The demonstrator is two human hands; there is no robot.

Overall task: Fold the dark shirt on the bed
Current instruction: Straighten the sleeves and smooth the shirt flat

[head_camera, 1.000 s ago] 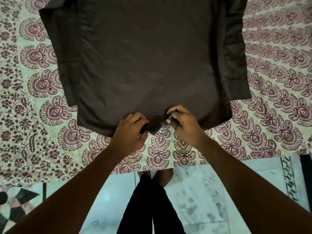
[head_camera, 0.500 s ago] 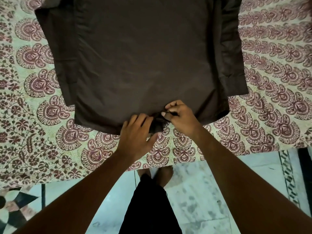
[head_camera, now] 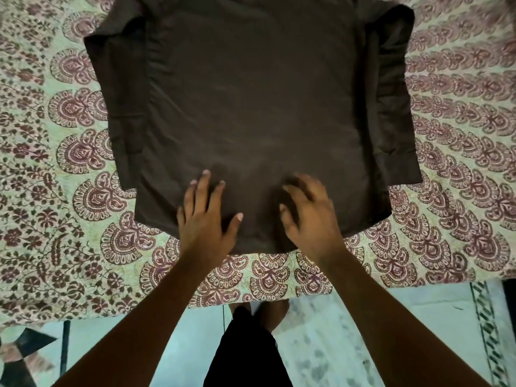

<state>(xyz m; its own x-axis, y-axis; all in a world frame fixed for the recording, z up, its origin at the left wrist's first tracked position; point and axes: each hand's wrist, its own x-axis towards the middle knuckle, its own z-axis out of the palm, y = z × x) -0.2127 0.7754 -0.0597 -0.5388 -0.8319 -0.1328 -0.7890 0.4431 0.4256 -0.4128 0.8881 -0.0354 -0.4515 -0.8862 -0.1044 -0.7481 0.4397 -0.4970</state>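
Two spread, empty hands, left hand (head_camera: 205,222) and right hand (head_camera: 310,219), on near hem of dark shirt (head_camera: 259,107).

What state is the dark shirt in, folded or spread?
Spread out: the dark shirt lies flat on the bedsheet, sleeves along its sides, left hand and right hand on it.

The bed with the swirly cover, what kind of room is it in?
Probably a bedroom in someone's home. There is a printed bedsheet, a dark shirt spread flat on it for folding, and a tiled floor beside the bed.
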